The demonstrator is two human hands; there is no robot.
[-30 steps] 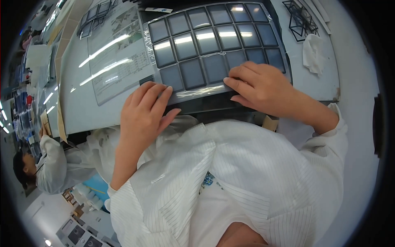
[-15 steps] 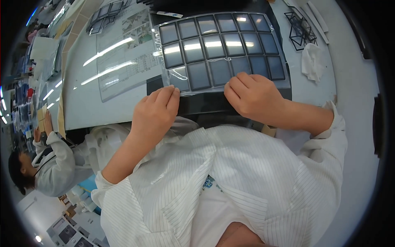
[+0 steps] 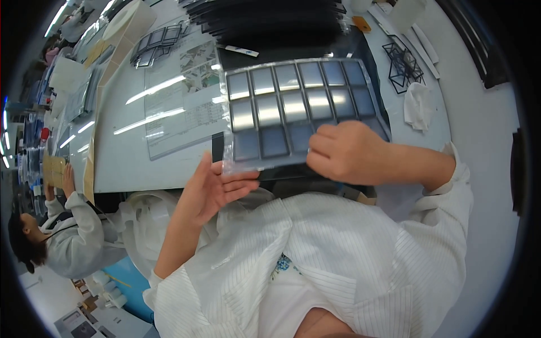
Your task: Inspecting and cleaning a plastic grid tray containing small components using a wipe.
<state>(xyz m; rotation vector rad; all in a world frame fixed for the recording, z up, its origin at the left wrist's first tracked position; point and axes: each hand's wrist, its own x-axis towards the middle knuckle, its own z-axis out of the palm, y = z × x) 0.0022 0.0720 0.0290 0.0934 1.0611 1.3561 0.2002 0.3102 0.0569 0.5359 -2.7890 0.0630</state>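
A clear plastic sheet (image 3: 229,147) lies in front of me, carrying rows of shiny, dark-framed rectangular panels (image 3: 267,110). Its lower left corner meets my left hand (image 3: 217,188), which is open, palm turned up, with spread fingers just under or beside the edge; whether they touch it I cannot tell. On the lower right part of the sheet, my right hand (image 3: 349,152) is closed with curled fingers, gripping the near edge. That hand hides some panels in the bottom row. Beneath the sheet shows a black mat (image 3: 369,62).
A pile of black sheets (image 3: 265,22) rises at the far side. Left of the panels is a clear board (image 3: 186,124) over printed paper. Loose black frames (image 3: 160,42) lie far left, more black frames (image 3: 403,67) and a crumpled white cloth (image 3: 418,107) right. A co-worker (image 3: 67,236) works at left.
My left hand has let go of the sheet's corner, opened and turned palm up. The sheet has come nearer to me, with my right hand still at its edge. My view has shifted slightly.
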